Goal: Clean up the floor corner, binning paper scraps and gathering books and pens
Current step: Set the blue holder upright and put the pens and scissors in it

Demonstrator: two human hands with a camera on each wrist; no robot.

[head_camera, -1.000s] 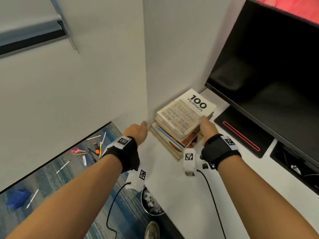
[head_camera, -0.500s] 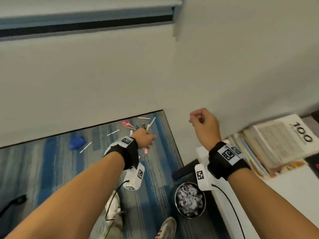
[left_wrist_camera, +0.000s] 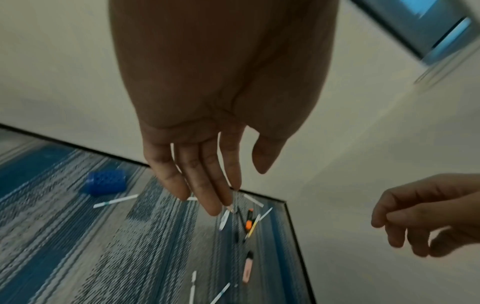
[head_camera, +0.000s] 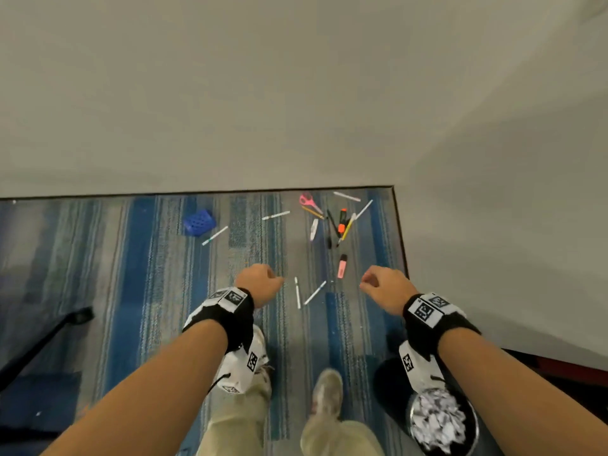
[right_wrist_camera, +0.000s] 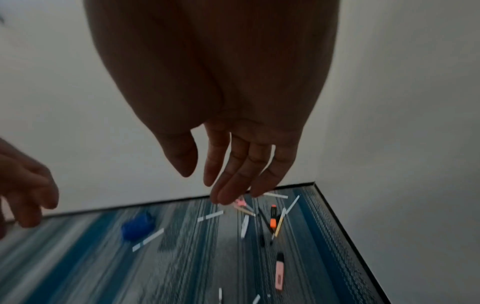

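Observation:
Several pens and markers lie scattered on the blue striped carpet in the wall corner: an orange highlighter (head_camera: 342, 222), a pink highlighter (head_camera: 342, 266), white pens (head_camera: 297, 292) and pink scissors (head_camera: 307, 201). A blue mesh pen holder (head_camera: 199, 222) lies on its side further left. My left hand (head_camera: 263, 284) hangs above the carpet, fingers relaxed and straight (left_wrist_camera: 207, 191), holding nothing. My right hand (head_camera: 381, 286) hovers level with it near the right wall, fingers loose (right_wrist_camera: 233, 185), also empty. A round bin (head_camera: 467, 419) full of paper scraps stands at the bottom right.
White walls meet at the corner behind the pens. A black chair leg (head_camera: 42, 337) crosses the carpet at the left. My shoes (head_camera: 325, 393) stand between the arms. A dark furniture edge (head_camera: 566, 368) runs along the lower right.
The view swung from the book stack on the white desk down to the floor corner. Both hands left the books and came forward over the scattered pens, empty.

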